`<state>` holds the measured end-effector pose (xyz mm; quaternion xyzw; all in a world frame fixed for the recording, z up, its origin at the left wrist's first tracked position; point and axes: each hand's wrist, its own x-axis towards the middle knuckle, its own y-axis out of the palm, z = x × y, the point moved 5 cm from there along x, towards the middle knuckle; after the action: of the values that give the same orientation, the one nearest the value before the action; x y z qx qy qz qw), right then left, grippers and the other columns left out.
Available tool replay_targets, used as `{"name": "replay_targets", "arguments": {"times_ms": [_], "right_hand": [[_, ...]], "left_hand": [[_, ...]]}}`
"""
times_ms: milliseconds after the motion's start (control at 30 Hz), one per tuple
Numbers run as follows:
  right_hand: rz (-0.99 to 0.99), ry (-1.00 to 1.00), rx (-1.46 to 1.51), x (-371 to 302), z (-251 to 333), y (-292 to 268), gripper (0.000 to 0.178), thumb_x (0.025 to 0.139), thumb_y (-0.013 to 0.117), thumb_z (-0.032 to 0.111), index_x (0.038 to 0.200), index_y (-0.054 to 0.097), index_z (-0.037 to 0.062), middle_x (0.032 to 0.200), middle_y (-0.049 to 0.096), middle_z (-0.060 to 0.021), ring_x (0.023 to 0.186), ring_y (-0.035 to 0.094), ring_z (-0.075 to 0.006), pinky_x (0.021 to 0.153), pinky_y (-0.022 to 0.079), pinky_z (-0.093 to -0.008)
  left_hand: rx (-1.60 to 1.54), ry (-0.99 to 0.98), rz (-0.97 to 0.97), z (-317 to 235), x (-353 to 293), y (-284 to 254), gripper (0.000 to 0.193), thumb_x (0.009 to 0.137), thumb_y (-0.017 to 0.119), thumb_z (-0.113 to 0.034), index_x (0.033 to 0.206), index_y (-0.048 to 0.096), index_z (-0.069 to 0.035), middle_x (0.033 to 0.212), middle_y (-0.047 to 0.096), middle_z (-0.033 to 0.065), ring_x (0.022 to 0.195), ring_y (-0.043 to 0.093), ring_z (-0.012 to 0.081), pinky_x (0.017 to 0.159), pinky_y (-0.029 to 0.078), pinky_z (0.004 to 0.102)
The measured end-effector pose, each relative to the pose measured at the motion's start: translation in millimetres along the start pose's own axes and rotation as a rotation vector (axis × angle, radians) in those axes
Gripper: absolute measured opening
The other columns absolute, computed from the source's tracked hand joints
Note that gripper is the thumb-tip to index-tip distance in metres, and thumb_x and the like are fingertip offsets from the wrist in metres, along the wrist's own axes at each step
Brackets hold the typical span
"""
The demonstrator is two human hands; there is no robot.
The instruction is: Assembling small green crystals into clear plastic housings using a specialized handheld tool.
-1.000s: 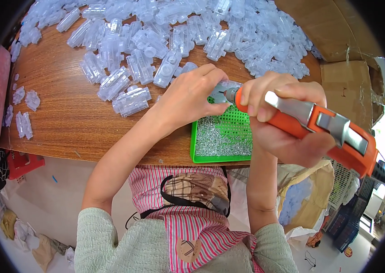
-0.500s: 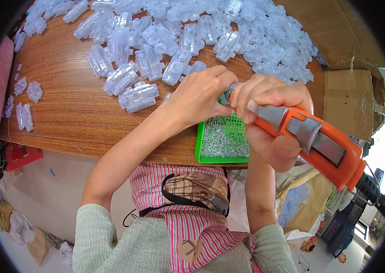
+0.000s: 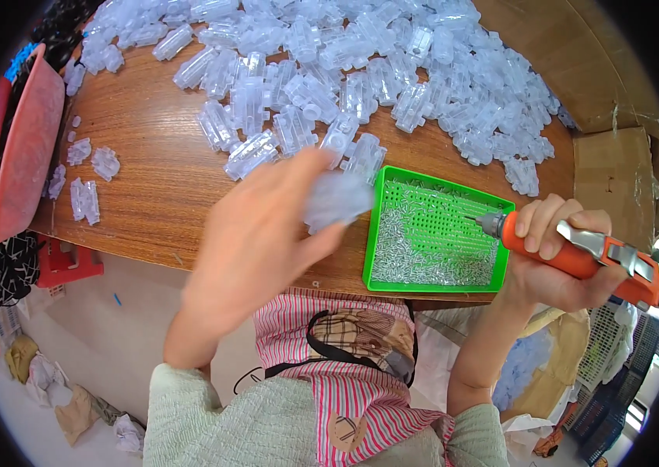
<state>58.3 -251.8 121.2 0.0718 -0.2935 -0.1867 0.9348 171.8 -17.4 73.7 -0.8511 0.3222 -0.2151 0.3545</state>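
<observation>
My right hand point(image 3: 551, 253) is wrapped round an orange electric screwdriver point(image 3: 571, 261) with a silver lever. Its metal tip points left, over the right side of a green tray point(image 3: 369, 265) that holds many small silver screws point(image 3: 399, 253). Left of the tray, my left hand point(image 3: 255, 226) is smeared by motion. A blurred clear plastic part point(image 3: 337, 201) sits between its thumb and fingers. Just beyond that hand, several similar clear plastic housings point(image 3: 252, 152) lie on the wooden table.
A large heap of clear plastic parts point(image 3: 392, 47) covers the far side of the table point(image 3: 143, 140). Cardboard point(image 3: 613, 167) stands along the right. A few loose pieces point(image 3: 84, 198) lie at the left, near a pink basin point(image 3: 38, 140). A red stool point(image 3: 69, 265) stands below.
My hands were together over the tray, at the screwdriver's tip. They have parted: the left has moved left with the plastic part, the right has drawn the screwdriver right. The view has shifted.
</observation>
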Motion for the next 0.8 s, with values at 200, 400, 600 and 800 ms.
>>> {"name": "replay_targets", "arguments": {"times_ms": [200,400,600,800], "right_hand": [[-0.082,0.063,-0.17,-19.1,-14.9,-18.4,0.056,0.09,0.05,0.054,0.097,0.05,-0.001,0.058,0.046,-0.0061,0.053,0.049,-0.0176,0.051,0.045,-0.0324],[-0.084,0.061,-0.129,-17.0,-15.7,-18.6,0.056,0.089,0.053,0.054,0.097,0.05,-0.0013,0.06,0.049,-0.0069,0.054,0.05,-0.0163,0.051,0.045,-0.0321],[-0.175,0.104,-0.237,-27.4,-26.6,-21.3,0.057,0.089,0.05,0.055,0.095,0.051,-0.0013,0.055,0.045,-0.0046,0.051,0.047,-0.0175,0.051,0.043,-0.0332],[-0.19,0.115,-0.266,-42.4,-40.2,-33.2,0.054,0.089,0.049,0.053,0.093,0.051,-0.0008,0.056,0.046,-0.0047,0.05,0.047,-0.0158,0.051,0.042,-0.0321]], "left_hand": [[0.352,-0.214,0.114,51.4,-66.8,-30.6,0.051,0.067,0.077,-0.006,0.113,0.056,-0.007,0.118,0.054,0.0157,0.116,0.048,0.0345,0.091,0.045,0.0432],[0.164,-0.106,-0.014,29.7,-52.1,-12.1,0.046,0.076,0.072,-0.007,0.118,0.054,-0.007,0.116,0.051,0.0162,0.108,0.05,0.0337,0.087,0.045,0.0398],[0.195,-0.142,-0.117,5.5,-39.5,57.6,0.062,0.078,0.075,-0.018,0.128,0.044,0.001,0.107,0.059,0.0162,0.097,0.056,0.0322,0.08,0.047,0.0397],[-0.008,-0.145,-0.189,3.7,-35.8,46.9,0.054,0.076,0.074,-0.005,0.125,0.051,0.001,0.111,0.06,0.0149,0.099,0.06,0.0312,0.082,0.05,0.0388]]}}
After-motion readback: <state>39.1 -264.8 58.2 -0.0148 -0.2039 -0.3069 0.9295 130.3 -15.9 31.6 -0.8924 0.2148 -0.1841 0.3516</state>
